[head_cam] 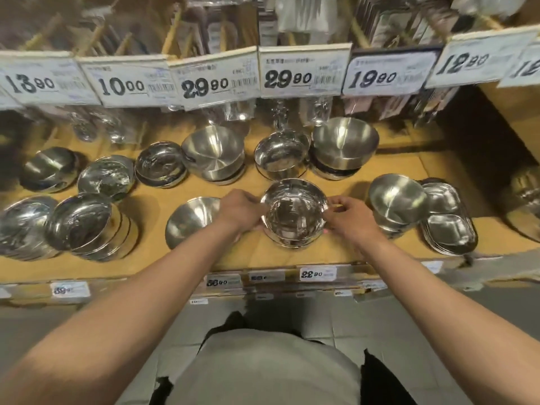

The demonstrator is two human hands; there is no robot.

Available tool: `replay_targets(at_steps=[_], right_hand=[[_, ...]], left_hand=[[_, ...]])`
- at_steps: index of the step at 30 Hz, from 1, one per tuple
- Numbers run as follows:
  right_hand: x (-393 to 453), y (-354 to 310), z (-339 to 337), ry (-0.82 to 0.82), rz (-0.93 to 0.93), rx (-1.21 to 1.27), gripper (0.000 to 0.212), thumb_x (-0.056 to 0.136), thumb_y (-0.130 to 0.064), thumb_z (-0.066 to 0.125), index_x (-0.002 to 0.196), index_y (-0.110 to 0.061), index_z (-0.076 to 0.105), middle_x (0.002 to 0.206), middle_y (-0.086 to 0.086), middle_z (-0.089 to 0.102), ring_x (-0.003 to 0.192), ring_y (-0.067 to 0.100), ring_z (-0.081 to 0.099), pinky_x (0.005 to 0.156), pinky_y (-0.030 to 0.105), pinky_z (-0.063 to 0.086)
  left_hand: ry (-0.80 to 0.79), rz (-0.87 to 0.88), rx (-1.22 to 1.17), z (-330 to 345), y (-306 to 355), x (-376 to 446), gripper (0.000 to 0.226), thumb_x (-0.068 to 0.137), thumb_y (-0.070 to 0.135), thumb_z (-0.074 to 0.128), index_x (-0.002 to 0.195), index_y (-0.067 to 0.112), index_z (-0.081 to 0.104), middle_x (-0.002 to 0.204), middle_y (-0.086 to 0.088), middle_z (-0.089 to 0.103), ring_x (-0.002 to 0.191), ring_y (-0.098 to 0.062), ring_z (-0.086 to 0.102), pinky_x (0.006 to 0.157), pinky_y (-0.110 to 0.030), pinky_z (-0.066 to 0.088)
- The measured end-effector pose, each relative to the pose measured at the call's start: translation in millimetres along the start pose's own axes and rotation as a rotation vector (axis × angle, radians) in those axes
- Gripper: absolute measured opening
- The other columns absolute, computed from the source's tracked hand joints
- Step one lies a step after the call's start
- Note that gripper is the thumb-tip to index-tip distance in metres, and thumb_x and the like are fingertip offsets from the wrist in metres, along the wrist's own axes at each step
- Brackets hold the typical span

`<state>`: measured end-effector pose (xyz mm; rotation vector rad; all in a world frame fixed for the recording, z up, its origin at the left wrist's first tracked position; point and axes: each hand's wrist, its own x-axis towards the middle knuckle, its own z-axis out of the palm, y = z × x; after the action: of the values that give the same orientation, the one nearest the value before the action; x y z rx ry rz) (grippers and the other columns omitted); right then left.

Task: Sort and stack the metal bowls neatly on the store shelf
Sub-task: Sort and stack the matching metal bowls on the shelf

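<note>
Steel bowl (294, 213) sits at the front middle of the wooden shelf (152, 200) (atop a short stack), left hand (241, 210) and right hand (346, 219) gripping opposite rims, fingers (336, 201) curled and pinching the edge.

The near-left part of the matte bowl (191, 220) is hidden behind the left forearm. The hanging packages (222, 24) above are blurred beyond identification. The small print on the price tags (302, 72) cannot be read. The rightmost tag (526, 67) is cut off by the edge.
</note>
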<state>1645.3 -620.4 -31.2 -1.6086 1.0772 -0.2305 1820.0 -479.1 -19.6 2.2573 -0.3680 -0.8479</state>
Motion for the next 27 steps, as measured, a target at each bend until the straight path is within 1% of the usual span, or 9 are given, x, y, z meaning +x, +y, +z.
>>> replay_targets(at_steps=[2, 5, 8, 10, 13, 17, 20, 24, 27], right_hand=[[1.7, 2.8, -1.3, -0.019, 0.004, 0.022, 0.018, 0.085, -0.011, 0.077, 0.101, -0.020, 0.073, 0.092, 0.003, 0.076, 0.057, 0.001, 0.069, 0.049, 0.011, 0.050], [2.9, 2.3, -1.0, -0.035, 0.036, 0.052, 0.023, 0.087, -0.013, 0.075, 0.109, -0.015, 0.070, 0.102, 0.007, 0.073, 0.067, 0.009, 0.072, 0.056, 0.019, 0.057], [1.8, 3.3, -0.4, -0.035, 0.032, -0.031, 0.033, 0.089, -0.023, 0.073, 0.120, -0.019, 0.066, 0.106, 0.006, 0.072, 0.083, 0.019, 0.074, 0.071, 0.031, 0.063], [0.2, 4.6, 0.0, -0.033, 0.024, -0.031, 0.029, 0.090, -0.023, 0.072, 0.118, -0.020, 0.067, 0.105, 0.005, 0.073, 0.083, 0.021, 0.075, 0.077, 0.037, 0.063], [-4.5, 5.5, 3.1, -0.034, 0.022, 0.016, 0.021, 0.089, -0.017, 0.071, 0.109, -0.021, 0.066, 0.103, 0.006, 0.074, 0.082, 0.024, 0.075, 0.077, 0.041, 0.063], [-9.8, 6.9, 7.9, -0.033, 0.000, -0.028, 0.020, 0.087, -0.016, 0.069, 0.093, -0.031, 0.059, 0.085, 0.002, 0.076, 0.072, 0.021, 0.075, 0.075, 0.042, 0.063], [-7.0, 4.9, 8.6, -0.025, -0.011, -0.084, 0.018, 0.087, -0.016, 0.068, 0.100, -0.027, 0.061, 0.076, 0.003, 0.076, 0.068, 0.019, 0.074, 0.075, 0.043, 0.063], [-3.0, 0.4, 8.5, -0.026, -0.031, -0.107, 0.028, 0.085, -0.014, 0.068, 0.114, -0.014, 0.065, 0.077, 0.008, 0.076, 0.063, 0.019, 0.070, 0.075, 0.048, 0.062], [-4.9, -0.1, 8.3, -0.023, -0.047, -0.148, 0.030, 0.086, -0.014, 0.067, 0.116, -0.014, 0.065, 0.074, 0.007, 0.076, 0.065, 0.019, 0.070, 0.076, 0.043, 0.062]], left_hand=[[0.026, -0.001, -0.031, 3.4, -3.2, -4.1, 0.022, 0.086, 0.029, 0.077, 0.087, 0.007, 0.077, 0.069, -0.007, 0.076, 0.062, -0.016, 0.070, 0.061, -0.031, 0.060], [0.066, -0.006, -0.081, 9.1, -6.5, -10.0, 0.018, 0.087, 0.030, 0.072, 0.078, 0.015, 0.076, 0.075, -0.007, 0.077, 0.076, -0.023, 0.074, 0.077, -0.047, 0.063], [0.074, -0.009, -0.115, 14.5, -7.7, -12.2, 0.017, 0.087, 0.034, 0.071, 0.082, 0.018, 0.072, 0.081, -0.007, 0.076, 0.086, -0.029, 0.075, 0.078, -0.049, 0.063], [0.076, -0.009, -0.129, 17.1, -9.2, -11.5, 0.013, 0.088, 0.031, 0.071, 0.083, 0.019, 0.069, 0.085, -0.007, 0.075, 0.088, -0.029, 0.074, 0.080, -0.049, 0.063], [0.074, -0.001, -0.150, 18.1, -12.3, -10.6, 0.006, 0.091, 0.022, 0.069, 0.085, 0.020, 0.068, 0.093, -0.008, 0.075, 0.091, -0.029, 0.073, 0.085, -0.048, 0.062], [0.070, -0.004, -0.161, 13.5, -15.6, -9.7, 0.008, 0.092, 0.019, 0.067, 0.094, 0.014, 0.072, 0.096, -0.011, 0.077, 0.088, -0.032, 0.075, 0.084, -0.049, 0.062], [0.075, 0.010, -0.155, 12.1, -16.1, -12.0, 0.008, 0.094, 0.016, 0.067, 0.092, 0.011, 0.072, 0.090, -0.013, 0.077, 0.084, -0.034, 0.076, 0.079, -0.050, 0.063], [0.071, 0.022, -0.153, 13.0, -19.6, -13.8, 0.009, 0.095, 0.015, 0.067, 0.089, 0.011, 0.072, 0.089, -0.015, 0.077, 0.086, -0.036, 0.075, 0.081, -0.051, 0.062], [0.066, 0.032, -0.159, 13.3, -22.6, -13.1, 0.010, 0.095, 0.016, 0.068, 0.086, 0.012, 0.072, 0.089, -0.016, 0.077, 0.086, -0.037, 0.075, 0.083, -0.052, 0.062]])
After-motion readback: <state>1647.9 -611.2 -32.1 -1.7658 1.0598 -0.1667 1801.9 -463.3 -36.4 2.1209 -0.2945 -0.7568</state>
